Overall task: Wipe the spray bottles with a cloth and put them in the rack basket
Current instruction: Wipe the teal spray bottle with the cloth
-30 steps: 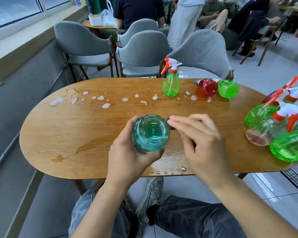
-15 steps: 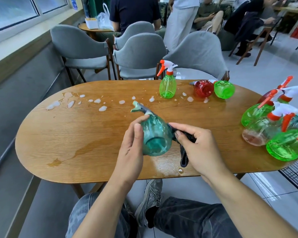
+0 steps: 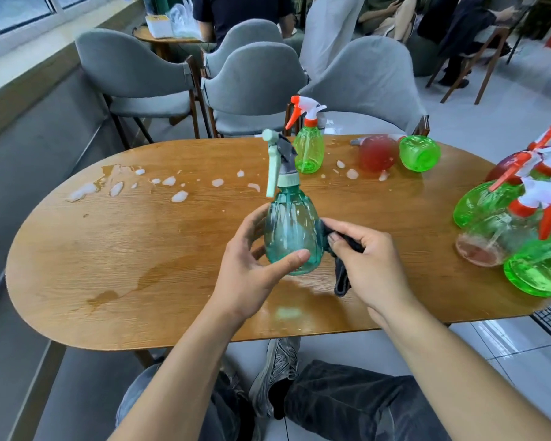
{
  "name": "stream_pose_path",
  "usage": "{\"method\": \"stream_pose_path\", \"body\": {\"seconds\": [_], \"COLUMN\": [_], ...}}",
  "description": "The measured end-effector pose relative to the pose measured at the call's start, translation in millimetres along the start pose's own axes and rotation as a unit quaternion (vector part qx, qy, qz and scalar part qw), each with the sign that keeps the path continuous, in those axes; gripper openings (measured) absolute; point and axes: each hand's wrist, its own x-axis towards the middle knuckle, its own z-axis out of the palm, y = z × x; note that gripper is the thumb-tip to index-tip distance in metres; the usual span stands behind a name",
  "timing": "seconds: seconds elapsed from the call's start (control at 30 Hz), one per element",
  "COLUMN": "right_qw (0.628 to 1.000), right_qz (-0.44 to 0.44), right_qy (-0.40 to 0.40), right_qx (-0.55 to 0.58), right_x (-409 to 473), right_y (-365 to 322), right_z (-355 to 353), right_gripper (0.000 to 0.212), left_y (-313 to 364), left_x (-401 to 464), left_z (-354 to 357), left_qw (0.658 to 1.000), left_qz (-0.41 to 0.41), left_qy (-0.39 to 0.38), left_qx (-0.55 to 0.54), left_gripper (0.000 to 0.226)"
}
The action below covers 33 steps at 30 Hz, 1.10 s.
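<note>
The left hand grips a teal spray bottle upright above the near middle of the wooden table, thumb across its front and fingers curled behind. The right hand pinches a dark cloth against the bottle's right side, a loose end hanging down. Behind it stands a green bottle with an orange trigger, and beside that a red bottle and another green one lie on their sides. A cluster of bottles (green and red, piled together) crowds the table's right end. Puddles dot the far left side. Grey chairs stand behind the table.
</note>
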Motion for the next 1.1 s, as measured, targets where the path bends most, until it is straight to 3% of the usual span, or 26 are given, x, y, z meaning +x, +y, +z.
{"method": "stream_pose_path", "body": {"seconds": [0.23,0.4,0.77,0.97,1.1], "right_qw": [0.997,0.997,0.997,0.995,0.996], "right_qz": [0.063,0.047,0.017,0.026,0.025], "right_qy": [0.034,0.06,0.077,0.092,0.081], "right_qx": [-0.007,-0.005,-0.013,-0.021,-0.034], "right_x": [47.3,99.6,228.2,247.0,231.9], "right_y": [48.5,70.9,86.6,86.4,76.8], "right_z": [24.6,43.4,92.2,100.2,86.3], "right_gripper": [0.032,0.032,0.032,0.031,0.031], "left_y": [-59.7,-87.5,-101.3,-99.1,-96.2], "left_x": [48.6,99.8,223.8,244.6,228.8], "left_z": [3.6,-0.8,-17.4,-17.2,-12.6], "left_qw": [0.997,0.992,0.98,0.976,0.97], "left_qz": [0.007,0.018,0.003,0.007,-0.001], "left_qy": [-0.019,0.0,0.036,0.043,0.078], "left_qx": [0.071,0.122,0.196,0.215,0.229], "left_gripper": [0.084,0.092,0.086,0.084,0.095]}}
